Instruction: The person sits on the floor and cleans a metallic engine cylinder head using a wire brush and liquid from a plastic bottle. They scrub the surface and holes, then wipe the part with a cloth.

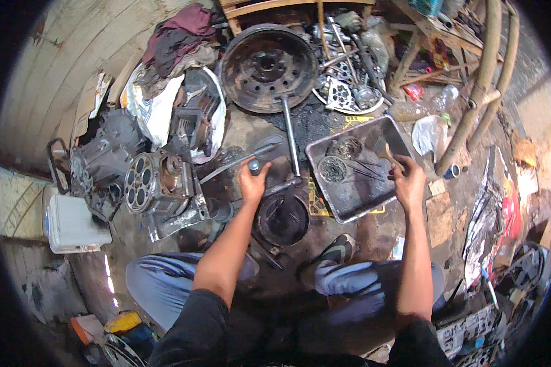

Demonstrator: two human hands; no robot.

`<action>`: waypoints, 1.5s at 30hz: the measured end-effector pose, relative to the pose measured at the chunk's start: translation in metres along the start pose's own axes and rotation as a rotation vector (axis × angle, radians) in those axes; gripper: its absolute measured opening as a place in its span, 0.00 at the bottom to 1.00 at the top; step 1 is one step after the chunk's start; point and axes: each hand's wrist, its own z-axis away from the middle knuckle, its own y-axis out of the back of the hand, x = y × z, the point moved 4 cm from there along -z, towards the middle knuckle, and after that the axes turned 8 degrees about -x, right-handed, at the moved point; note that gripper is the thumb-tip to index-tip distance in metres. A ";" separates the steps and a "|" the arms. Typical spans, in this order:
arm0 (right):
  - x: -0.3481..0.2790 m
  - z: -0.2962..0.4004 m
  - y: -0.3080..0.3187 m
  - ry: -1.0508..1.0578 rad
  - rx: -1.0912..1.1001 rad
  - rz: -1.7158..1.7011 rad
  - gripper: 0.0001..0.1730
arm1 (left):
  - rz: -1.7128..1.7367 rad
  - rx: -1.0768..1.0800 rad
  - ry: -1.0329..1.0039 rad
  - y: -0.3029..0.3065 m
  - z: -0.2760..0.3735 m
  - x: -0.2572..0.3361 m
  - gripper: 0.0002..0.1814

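Note:
My right hand (408,183) holds a paintbrush (385,152) by its wooden handle, bristles over the right side of a dark metal tray (340,214). In the tray lie a round metal part with holes (332,169), a second round part (347,148) and several thin dark rods (367,171). My left hand (251,183) has a small grey cylindrical metal part (254,165) between thumb and fingers, apart from the tray. Just right of that hand, a long steel bar (290,137) leans on the rim of a wheel rim (238,98). Below it stands a round dark pan (282,225).
An engine-like cylinder block (156,181) and a large metal housing (105,151) stand on the left. Behind the tray, a basin (372,108) is heaped with metal parts. Wooden poles (470,103) rise at right near a plastic bottle (424,106). A yellow crate (319,202) lies under the tray.

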 end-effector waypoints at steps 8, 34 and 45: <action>-0.047 0.000 0.002 0.101 0.021 -0.322 0.13 | 0.140 -0.147 -0.068 -0.017 0.009 -0.039 0.29; -0.311 0.068 -0.072 0.351 -0.168 -1.100 0.19 | -0.205 -0.361 -0.702 0.272 0.143 0.164 0.21; -0.362 0.114 -0.151 0.434 -0.292 -0.900 0.22 | -0.093 -0.073 -0.393 0.388 0.003 0.149 0.26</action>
